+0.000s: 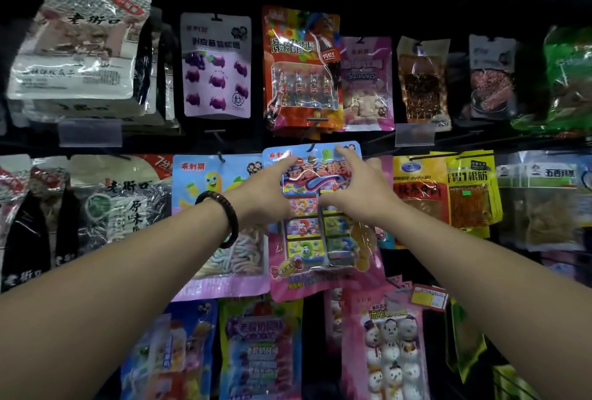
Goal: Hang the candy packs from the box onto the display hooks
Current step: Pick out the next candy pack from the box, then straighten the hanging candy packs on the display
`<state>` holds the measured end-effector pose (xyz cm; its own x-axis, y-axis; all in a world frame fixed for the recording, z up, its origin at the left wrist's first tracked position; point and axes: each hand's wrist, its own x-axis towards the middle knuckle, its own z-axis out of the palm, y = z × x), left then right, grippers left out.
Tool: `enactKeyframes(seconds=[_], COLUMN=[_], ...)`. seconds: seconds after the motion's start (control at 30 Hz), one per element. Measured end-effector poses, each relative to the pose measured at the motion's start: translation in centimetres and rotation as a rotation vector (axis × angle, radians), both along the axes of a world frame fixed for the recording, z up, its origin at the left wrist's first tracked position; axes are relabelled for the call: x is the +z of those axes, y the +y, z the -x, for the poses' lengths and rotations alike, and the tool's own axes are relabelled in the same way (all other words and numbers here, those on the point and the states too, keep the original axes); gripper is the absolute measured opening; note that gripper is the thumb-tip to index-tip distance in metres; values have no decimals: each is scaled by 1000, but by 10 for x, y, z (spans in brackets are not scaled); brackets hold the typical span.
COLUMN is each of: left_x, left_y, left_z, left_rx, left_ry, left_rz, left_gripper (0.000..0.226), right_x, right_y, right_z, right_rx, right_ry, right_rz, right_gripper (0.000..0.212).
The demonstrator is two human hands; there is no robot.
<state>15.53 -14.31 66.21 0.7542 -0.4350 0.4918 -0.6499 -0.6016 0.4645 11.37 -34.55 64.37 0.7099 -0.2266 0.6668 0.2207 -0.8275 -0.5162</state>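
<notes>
– Candy pack point(320, 239): where, how held?
– Mid-display, top at the hook point(312, 147). Left hand point(266, 190) fingers pinch its 10 o'clock corner, right hand point(355, 186) its 2 o'clock. Light, slick film, I'd judge; hold beside the hole.

Pink-and-blue candy pack point(315, 217), multicoloured box print; dark brown beaded bracelet point(224, 217); yellow pack point(419, 188)

My left hand point(266, 188) and right hand point(358, 188) holding a pink candy pack point(320, 233) up at a hook point(312, 143), bead bracelet point(224, 217) on my left wrist, snack packs hanging all around
</notes>
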Motion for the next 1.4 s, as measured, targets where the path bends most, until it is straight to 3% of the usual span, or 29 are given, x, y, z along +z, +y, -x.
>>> enactKeyframes(seconds=[0.3,0.47,0.6,0.73,0.83,1.0,1.1,1.17,1.23,1.3,1.4], left_x=[-7,-31,-87,-175,-258,-393,-465,-496,-512,-520,-534], left_y=[-3,15,44,85,117,161,178,184,183,181,177], left_z=[0,17,42,75,98,127,146,158,163,166,169], left_rx=[56,177,129,35,-24,-35,-71,-112,-176,-227,-269], left_ry=[-9,-197,-223,-90,88,366,516,582,664,747,817], left_rz=[-70,-190,-239,-262,-318,-531,-636,-709,-805,-876,-863], left_gripper=[101,91,76,27,5,14,19,20,24,30,37], right_x=[-4,-45,-106,-189,-263,-385,-466,-526,-579,-623,-667], right_y=[-3,2,14,33,49,78,99,109,118,126,128], right_z=[-4,4,29,58,74,96,108,116,128,140,151], right_rx=[20,-41,-21,159,269,427,493,468,417,383,296], right_ry=[155,176,69,7,215,642,1009,1360,1629,1721,1660], right_rz=[-76,31,129,214,212,90,-30,-149,-118,-37,-8], right_gripper=[102,95,59,15,2,8,11,22,33,27,17])
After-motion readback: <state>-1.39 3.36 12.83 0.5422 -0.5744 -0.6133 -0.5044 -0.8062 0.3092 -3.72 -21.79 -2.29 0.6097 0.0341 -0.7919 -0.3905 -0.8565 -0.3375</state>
